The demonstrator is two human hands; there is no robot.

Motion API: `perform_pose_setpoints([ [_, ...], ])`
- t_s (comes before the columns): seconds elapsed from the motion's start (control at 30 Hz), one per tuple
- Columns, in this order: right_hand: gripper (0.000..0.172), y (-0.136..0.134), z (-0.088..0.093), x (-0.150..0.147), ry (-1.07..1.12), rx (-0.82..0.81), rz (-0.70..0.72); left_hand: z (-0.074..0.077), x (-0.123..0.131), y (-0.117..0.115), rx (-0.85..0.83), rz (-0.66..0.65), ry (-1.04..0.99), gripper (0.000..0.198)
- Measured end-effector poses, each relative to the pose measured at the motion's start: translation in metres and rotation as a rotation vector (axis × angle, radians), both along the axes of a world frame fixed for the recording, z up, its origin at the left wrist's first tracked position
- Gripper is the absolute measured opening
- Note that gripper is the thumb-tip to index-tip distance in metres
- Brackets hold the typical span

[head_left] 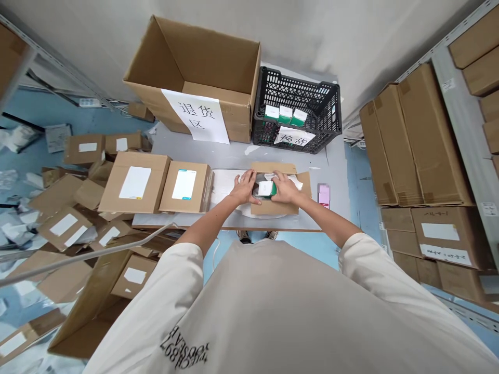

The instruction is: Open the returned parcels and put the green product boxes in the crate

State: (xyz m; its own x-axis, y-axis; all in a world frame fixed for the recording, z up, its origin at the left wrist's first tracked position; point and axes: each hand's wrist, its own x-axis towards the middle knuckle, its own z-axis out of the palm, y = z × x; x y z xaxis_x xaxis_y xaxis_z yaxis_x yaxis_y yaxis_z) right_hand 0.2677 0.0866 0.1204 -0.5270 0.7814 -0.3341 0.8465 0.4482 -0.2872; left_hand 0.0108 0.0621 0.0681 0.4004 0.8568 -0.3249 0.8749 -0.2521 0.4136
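Note:
An opened cardboard box (275, 208) lies near the front edge of the table, its flaps spread. Inside it is a small white and green box (265, 188), with white paper (294, 181) beside it. My right hand (284, 187) has its fingers bent around the green end of the small box. At the left end of the opened box, my left hand (245, 188) rests with fingers apart, thumb near the small box's left side; it holds nothing that I can see.
Two closed labelled boxes (134, 182) (185, 187) stand left on the table (234, 153). Behind are a large open carton (156, 98) and a black crate (331, 117) with white-green boxes. A pink item (323, 196) lies right. Shelves with cartons (440, 135) flank the right.

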Motion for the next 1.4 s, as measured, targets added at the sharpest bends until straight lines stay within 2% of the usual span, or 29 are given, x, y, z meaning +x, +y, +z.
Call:
perform_pose_setpoints([
  [0.23,0.081,-0.005,0.008,0.015,0.160,0.089,-0.227,0.008,0.003,0.005,-0.020,0.001,0.052,0.165],
  [0.43,0.079,0.000,0.030,0.016,0.277,0.037,-0.396,0.014,0.005,0.003,-0.015,0.017,0.071,0.166],
  [0.67,0.079,-0.002,0.065,0.022,0.418,0.123,-0.371,0.015,0.005,0.002,-0.010,0.039,0.051,0.164],
  [0.93,0.078,0.024,0.096,0.047,0.960,0.159,-0.378,0.028,0.000,-0.003,0.021,0.058,0.079,0.153],
  [1.07,0.078,0.035,0.109,0.075,1.107,0.223,-0.417,0.039,-0.009,-0.005,0.071,0.092,0.079,0.141],
  [1.23,0.073,0.044,0.109,0.112,1.134,0.317,-0.514,0.057,0.000,-0.002,0.163,0.117,0.011,0.114],
  [1.4,0.063,0.047,0.088,0.145,1.175,0.445,-0.669,0.067,0.025,0.000,0.163,0.000,-0.029,0.106],
])
